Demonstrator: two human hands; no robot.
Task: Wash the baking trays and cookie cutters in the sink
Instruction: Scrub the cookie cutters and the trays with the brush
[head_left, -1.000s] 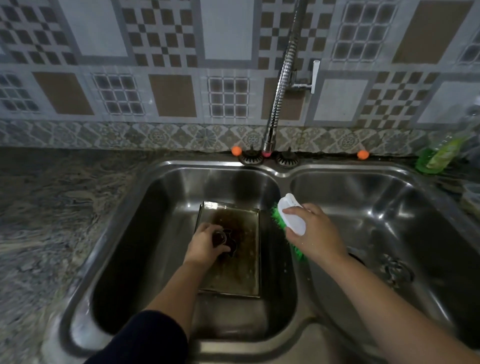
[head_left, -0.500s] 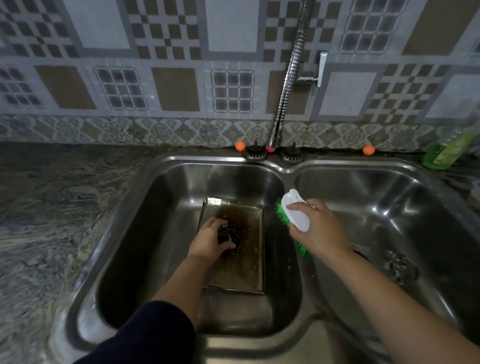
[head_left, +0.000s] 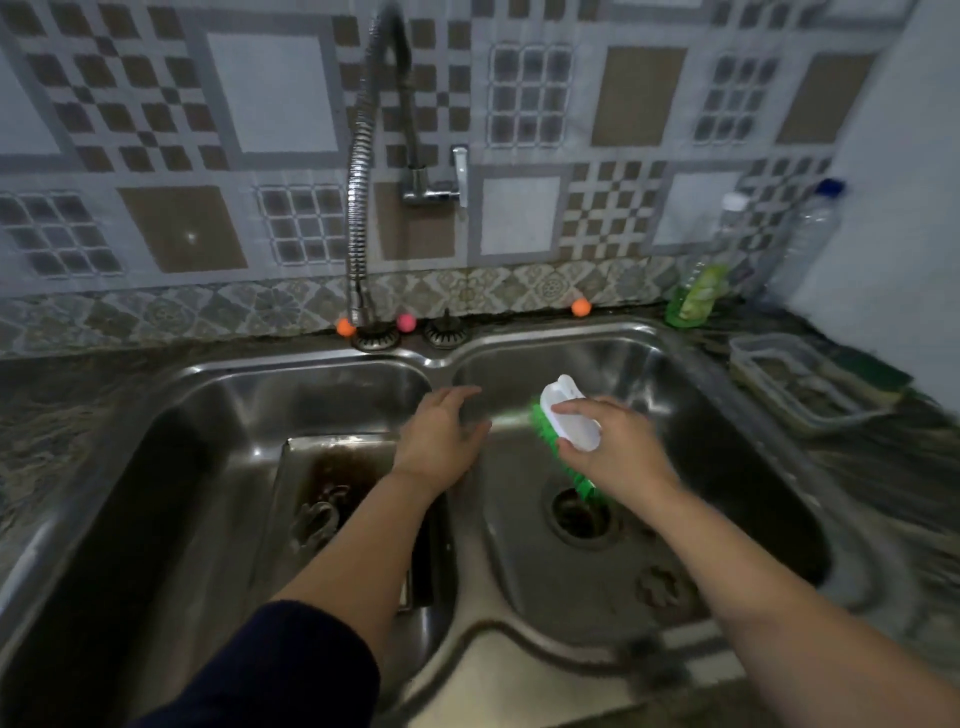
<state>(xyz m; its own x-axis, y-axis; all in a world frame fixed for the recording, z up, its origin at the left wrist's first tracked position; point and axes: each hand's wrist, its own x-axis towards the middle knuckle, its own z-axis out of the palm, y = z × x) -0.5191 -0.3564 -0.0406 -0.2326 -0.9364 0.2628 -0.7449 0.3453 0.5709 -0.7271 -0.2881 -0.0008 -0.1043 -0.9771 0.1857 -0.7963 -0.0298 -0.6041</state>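
Your right hand (head_left: 618, 447) grips the brush (head_left: 569, 423): the fingers are curled round its white back, and the green bristles stick out below and to the left of the hand. The brush is tilted, with its white end pointing up and away from you. It is in the air above the right basin (head_left: 727, 493), and just under the grip you see the drain (head_left: 581, 517) of that basin.

Just left of the brush is your left hand (head_left: 441, 441). Its fingers are straight and spread, and it holds nothing. It hovers over the divider between the two basins, near the brush but not touching it.

Below and to the left of the left hand, the tray (head_left: 296, 467) lies flat on the floor of the left basin (head_left: 171, 467). Its bottom is dark brown with dirt, and your left forearm hides its right part. On the tray lies a metal cutter (head_left: 318, 514); its shape is too blurred to tell.

Far behind the hands, the tap (head_left: 359, 208) hangs down from the wall over the back rim of the sink. To the right of the brush hand, on the counter, stands a plastic box (head_left: 800, 384), and behind it a green bottle (head_left: 693, 296).
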